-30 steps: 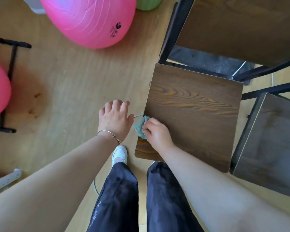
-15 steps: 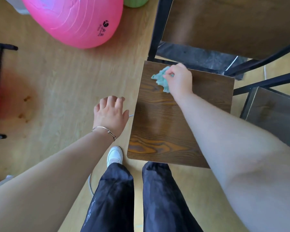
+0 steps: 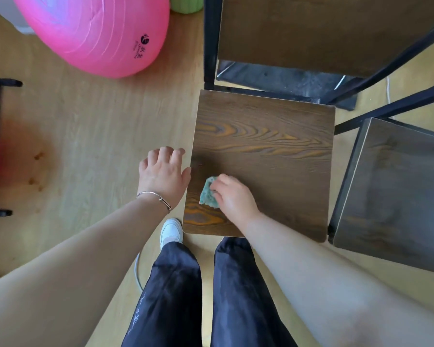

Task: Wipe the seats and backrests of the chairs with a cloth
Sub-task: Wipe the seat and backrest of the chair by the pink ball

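Bright, soft daylight lit the view. The glossy pink exercise ball (image 3: 93, 28) carried pale glare streaks; a shadow lay on the dark wood-grain chair seat (image 3: 273, 146). Wide-angle distortion stretched the edges, and the right hand (image 3: 233, 196) looked slightly blurred.

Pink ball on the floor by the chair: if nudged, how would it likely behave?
The pink ball is round and appears to rest on the smooth wooden floor, so it would probably roll at a light push. Its glossy, taut skin suggests it is inflated, so it is likely light for its size and springy.
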`<state>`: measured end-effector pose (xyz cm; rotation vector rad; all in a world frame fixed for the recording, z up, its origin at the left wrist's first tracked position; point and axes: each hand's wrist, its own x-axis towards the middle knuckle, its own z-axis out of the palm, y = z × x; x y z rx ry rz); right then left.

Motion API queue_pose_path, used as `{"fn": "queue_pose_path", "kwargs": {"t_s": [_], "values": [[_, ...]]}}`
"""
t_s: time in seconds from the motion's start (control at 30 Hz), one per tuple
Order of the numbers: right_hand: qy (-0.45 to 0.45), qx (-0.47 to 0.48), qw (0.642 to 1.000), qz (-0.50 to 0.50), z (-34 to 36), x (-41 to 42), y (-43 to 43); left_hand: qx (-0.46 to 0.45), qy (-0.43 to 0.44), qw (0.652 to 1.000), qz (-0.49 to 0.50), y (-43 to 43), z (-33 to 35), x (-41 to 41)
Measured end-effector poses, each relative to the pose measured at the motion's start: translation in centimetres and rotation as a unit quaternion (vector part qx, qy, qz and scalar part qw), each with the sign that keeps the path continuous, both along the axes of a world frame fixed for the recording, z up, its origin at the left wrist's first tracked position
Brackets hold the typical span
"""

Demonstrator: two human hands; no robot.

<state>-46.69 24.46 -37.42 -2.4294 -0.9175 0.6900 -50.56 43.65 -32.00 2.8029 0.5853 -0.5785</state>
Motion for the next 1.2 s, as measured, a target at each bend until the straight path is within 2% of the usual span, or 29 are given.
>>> {"fn": "queue_pose_path", "kwargs": {"t_s": [0.13,0.23,0.33,0.4,0.47,0.57,0.7,0.83,1.0,1.2], "values": [[0.005,-0.003,1.0,0.02,-0.7,-5.9,-3.8,-0.001,0.011,1.0,-0.026,-1.4,-0.2,-1.2],[0.026,0.006,1.0,-0.002,-0.6,-7.0,-4.4,-0.002,0.023,0.999,-0.042,-2.6,-0.4,-1.9],[0.056,0.052,0.994,-0.085,0.4,-4.0,-5.0,-0.003,0.03,0.998,-0.063,-3.5,-0.7,-2.1],[0.012,0.082,0.982,-0.169,1.2,-0.2,-6.4,-0.003,0.034,0.997,-0.075,-3.8,-0.9,-1.9],[-0.037,0.063,0.968,-0.242,1.6,4.1,-8.6,-0.002,0.032,0.996,-0.083,-4.0,-1.0,-1.6],[-0.062,-0.016,0.949,-0.307,1.1,9.0,-11.7,0.001,0.025,0.996,-0.085,-4.2,-1.1,-1.0],[-0.057,-0.076,0.932,-0.349,-0.1,8.5,-12.0,-0.006,0.025,0.996,-0.087,-4.4,-1.0,-0.7],[-0.066,-0.063,0.946,-0.309,-0.4,2.1,-9.6,-0.007,0.028,0.994,-0.106,-4.8,-0.6,-1.3],[-0.024,-0.034,0.977,-0.211,0.0,-6.9,-7.5,-0.016,0.027,0.994,-0.106,-5.9,-0.1,-2.3],[0.003,-0.002,0.984,-0.179,0.1,-6.8,-9.4,-0.007,0.048,0.99,-0.132,-6.7,-0.7,-3.8]]}}
